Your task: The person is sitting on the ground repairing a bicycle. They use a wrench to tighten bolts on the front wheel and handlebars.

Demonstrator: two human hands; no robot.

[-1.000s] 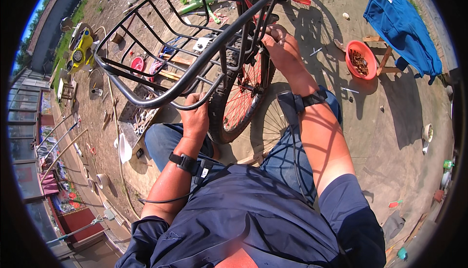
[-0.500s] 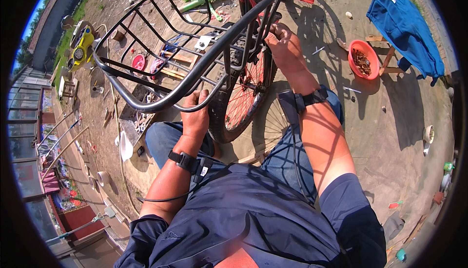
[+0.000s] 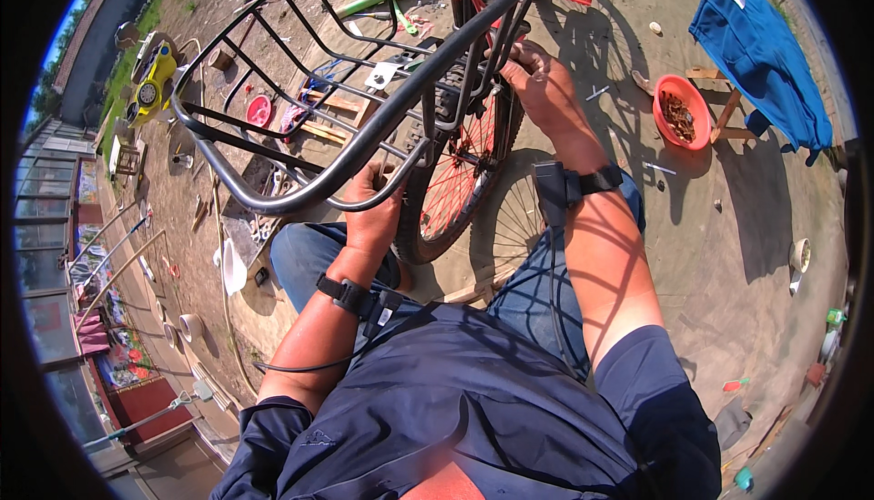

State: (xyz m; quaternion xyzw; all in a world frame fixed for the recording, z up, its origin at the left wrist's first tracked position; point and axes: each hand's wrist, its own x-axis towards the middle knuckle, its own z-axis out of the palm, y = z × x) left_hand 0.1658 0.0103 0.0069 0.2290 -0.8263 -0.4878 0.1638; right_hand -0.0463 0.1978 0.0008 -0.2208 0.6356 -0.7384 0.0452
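- Head view: black tubular bicycle basket (image 3: pixel 369 141) above and beside the red-spoked front wheel (image 3: pixel 421 227), ahead of the knees.
- At the basket's lower loop: left hand (image 3: pixel 371 218), fingers drawn together, partly behind the bar; cannot tell whether pinching it.
- Near the basket's rear: right hand (image 3: pixel 546 86), fingers bunched; cannot tell what, if anything, between the tips.
- Possible trouble: basket swinging from weak support; right fingers nipped through sudden wheel movement.
- Leftward limit: denim-covered left knee (image 3: pixel 305 254), near the left hand.
- Rightward room: shadow-striped ground, as far as the red basin (image 3: pixel 699 111).
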